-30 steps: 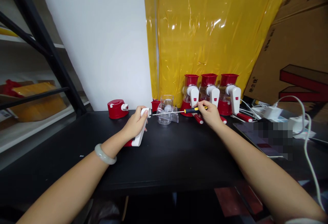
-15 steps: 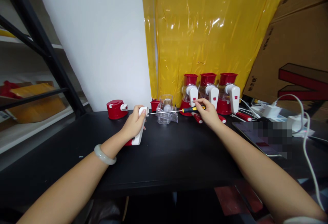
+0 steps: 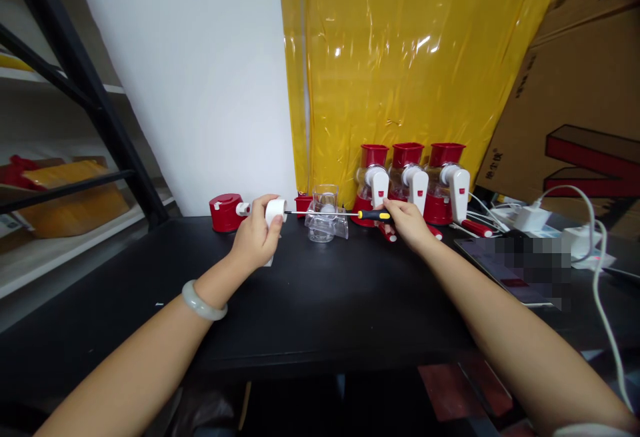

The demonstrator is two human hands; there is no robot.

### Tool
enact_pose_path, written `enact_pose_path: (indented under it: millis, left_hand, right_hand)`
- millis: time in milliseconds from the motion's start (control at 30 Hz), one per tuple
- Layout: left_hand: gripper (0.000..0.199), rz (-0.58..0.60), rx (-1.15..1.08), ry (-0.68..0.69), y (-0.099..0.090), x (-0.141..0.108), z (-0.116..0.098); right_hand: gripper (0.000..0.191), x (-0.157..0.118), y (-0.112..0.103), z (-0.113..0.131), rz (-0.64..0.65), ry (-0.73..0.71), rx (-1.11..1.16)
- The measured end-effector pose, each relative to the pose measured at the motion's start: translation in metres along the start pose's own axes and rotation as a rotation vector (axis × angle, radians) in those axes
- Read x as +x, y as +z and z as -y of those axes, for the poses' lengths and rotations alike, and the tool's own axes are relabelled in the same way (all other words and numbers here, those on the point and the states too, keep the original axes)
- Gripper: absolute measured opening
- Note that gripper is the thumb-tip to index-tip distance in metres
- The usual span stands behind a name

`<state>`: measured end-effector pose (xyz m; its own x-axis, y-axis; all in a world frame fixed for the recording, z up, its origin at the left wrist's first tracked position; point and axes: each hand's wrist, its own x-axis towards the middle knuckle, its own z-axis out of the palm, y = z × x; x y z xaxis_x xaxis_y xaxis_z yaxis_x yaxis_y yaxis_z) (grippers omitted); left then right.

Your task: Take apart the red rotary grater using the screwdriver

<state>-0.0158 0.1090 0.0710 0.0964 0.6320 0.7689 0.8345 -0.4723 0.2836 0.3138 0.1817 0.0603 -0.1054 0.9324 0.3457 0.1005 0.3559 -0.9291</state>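
My left hand (image 3: 257,234) is closed around a white crank handle (image 3: 276,210), its round hollow end turned to the right. Between the fingers of my right hand (image 3: 407,222) is the black and yellow grip of a screwdriver (image 3: 374,215). The thin shaft lies level, and its tip is at the opening of the crank's round end; whether it touches anything inside is hidden. A red round base (image 3: 226,213) with a white fitting stands just behind my left hand. Beyond the shaft sits a clear plastic grater body (image 3: 326,222).
Several red and white rotary graters, one of them the rightmost grater (image 3: 445,190), line the back of the black table (image 3: 320,317). A tablet (image 3: 500,270), white chargers (image 3: 533,216) and cables lie at the right. A cardboard box (image 3: 575,90) leans behind them.
The crank has turned in my left hand, its round end now facing the screwdriver. My right hand has shifted slightly, levelling the shaft and bringing the tip to the opening.
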Motion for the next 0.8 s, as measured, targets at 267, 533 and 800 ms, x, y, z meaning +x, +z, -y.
enact_pose_path:
  millis: [267,533,800]
  left_hand:
    - [0.047,-0.024,0.206,0.133,-0.0047,-0.001,-0.0001]
    - [0.047,0.041,0.155,0.058,-0.0042,0.0009,0.0005]
    - [0.039,0.072,-0.052,-0.044,-0.0025,0.0022,-0.0025]
  right_hand:
    - [0.048,0.0021,-0.001,-0.002,-0.028,0.046,0.042]
    - [0.044,0.0007,0.0002,-0.0051,-0.048,-0.022,-0.044]
    - [0.047,-0.003,0.0028,-0.0028,-0.061,-0.055,-0.075]
